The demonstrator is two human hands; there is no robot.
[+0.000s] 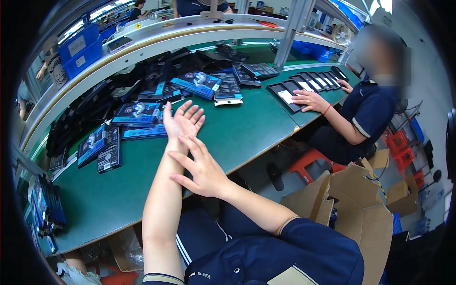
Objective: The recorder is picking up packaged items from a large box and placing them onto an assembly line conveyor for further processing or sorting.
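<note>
The left arm rises bare from the lower edge and stretches straight forward over the near edge of the table (109, 199). The left hand (183, 121) is open, palm down, fingers spread and slightly lifted, holding nothing. The right arm comes in from the lower right, bent at the elbow, its short dark sleeve at the shoulder. The right hand (202, 168) lies across the left forearm just below the wrist, fingers loosely spread and touching the skin, also empty.
</note>
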